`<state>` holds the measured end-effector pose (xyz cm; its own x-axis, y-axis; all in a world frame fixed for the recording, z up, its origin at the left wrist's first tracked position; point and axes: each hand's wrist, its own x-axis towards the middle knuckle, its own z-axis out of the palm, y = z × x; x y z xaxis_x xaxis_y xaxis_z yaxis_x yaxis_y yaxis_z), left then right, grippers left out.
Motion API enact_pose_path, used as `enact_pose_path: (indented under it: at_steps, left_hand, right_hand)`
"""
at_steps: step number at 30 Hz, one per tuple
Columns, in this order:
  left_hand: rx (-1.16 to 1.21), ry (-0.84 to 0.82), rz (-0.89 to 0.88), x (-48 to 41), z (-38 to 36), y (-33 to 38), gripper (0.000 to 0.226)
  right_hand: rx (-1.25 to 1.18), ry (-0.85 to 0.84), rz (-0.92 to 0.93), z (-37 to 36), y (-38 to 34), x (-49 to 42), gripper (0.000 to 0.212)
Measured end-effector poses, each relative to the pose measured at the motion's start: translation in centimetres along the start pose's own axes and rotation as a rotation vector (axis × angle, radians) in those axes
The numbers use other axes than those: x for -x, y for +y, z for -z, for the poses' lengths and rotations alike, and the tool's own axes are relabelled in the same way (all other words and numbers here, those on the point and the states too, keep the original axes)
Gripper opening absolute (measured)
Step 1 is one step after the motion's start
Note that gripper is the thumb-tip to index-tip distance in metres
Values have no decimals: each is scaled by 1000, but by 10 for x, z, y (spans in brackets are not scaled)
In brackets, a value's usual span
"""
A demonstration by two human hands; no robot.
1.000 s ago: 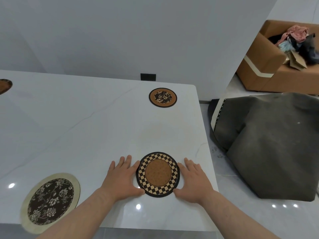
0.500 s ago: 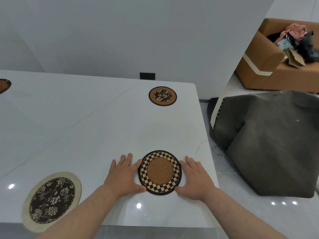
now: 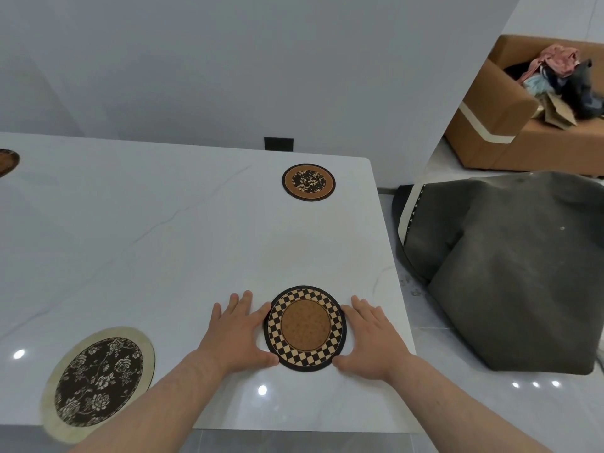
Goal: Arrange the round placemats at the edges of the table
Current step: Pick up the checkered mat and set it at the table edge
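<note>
A round checkered placemat (image 3: 305,328) with a brown centre lies flat near the front right corner of the white table (image 3: 183,243). My left hand (image 3: 237,335) rests flat against its left rim, and my right hand (image 3: 367,338) against its right rim, fingers spread, thumbs touching the near edge. A cream placemat with a dark floral centre (image 3: 98,382) lies at the front left, overhanging the table's front edge. A small brown floral placemat (image 3: 309,182) sits near the far right corner. Part of another placemat (image 3: 7,161) shows at the far left.
A grey cloth-covered object (image 3: 510,266) stands on the floor just right of the table. Behind it is a tan sofa (image 3: 490,138) piled with clothes. A white wall runs along the table's far side.
The checkered placemat has shifted slightly to the right and away from me between my hands. Both hands stay pressed to its rim.
</note>
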<state>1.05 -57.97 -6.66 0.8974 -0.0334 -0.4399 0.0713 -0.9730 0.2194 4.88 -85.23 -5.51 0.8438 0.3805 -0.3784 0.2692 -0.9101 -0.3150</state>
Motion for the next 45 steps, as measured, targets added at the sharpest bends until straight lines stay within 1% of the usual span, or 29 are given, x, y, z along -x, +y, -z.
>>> enact_pose_path:
  at_steps: [4,17,25,32,34,37,41,43,45]
  left_hand:
    - [16,-2,4,0,0,0,109]
    - [-7,3,3,-1,-1,1,110]
    - [-4,2,5,-2,3,5,109]
    - [-29,-43,10,-2,9,7,107]
    - [-45,-54,-2,-4,12,6,104]
    - [-37,-40,-37,-3,18,-2,90]
    - [24,-5,-46,12,16,-12,64]
    - [138,10,-24,23,16,-16,48]
    - [302,36,20,36,22,-21,45]
  right_hand:
    - [10,-19,-10,2,0,-1,107]
    - [-1,-13,-14,3,2,-1,106]
    - [-1,-50,-32,9,-1,-1,104]
    - [16,-116,-54,18,-8,-6,105]
    - [17,-129,-58,22,-7,-8,102]
    - [24,-129,-67,28,-6,-8,89]
    - [48,-96,-101,25,-12,4,56]
    - [-2,-76,-99,26,-16,14,44]
    - [-58,-31,-88,33,-21,24,40]
